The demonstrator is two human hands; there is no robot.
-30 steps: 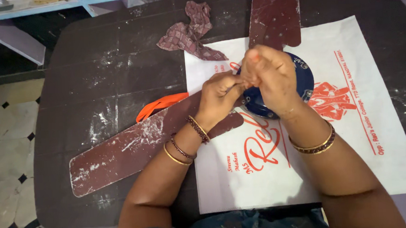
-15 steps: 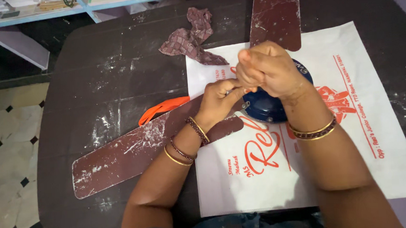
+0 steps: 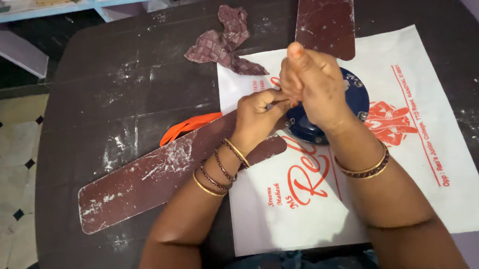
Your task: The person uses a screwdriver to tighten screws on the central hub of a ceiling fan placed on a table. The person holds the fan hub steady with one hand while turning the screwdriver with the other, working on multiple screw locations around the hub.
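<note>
A ceiling fan lies on the table, its blue motor hub (image 3: 359,97) half hidden under my hands. One dusty maroon blade (image 3: 149,174) stretches to the lower left and another blade (image 3: 326,15) points away at the top. My left hand (image 3: 257,116) and my right hand (image 3: 311,87) meet just above the hub's left side. Their fingertips are pinched together on something small that I cannot make out. The thumb of my right hand points up. Both wrists wear bangles.
The hub rests on a white cloth bag (image 3: 416,163) with red print, spread over a dark dusty table (image 3: 111,86). An orange-handled tool (image 3: 190,126) lies partly under the long blade. A crumpled maroon rag (image 3: 224,42) lies at the back. Tiled floor (image 3: 0,163) shows at left.
Both hands have lifted a little off the hub and shifted away from me, still pinched together. The right hand has turned so that its thumb stands upright.
</note>
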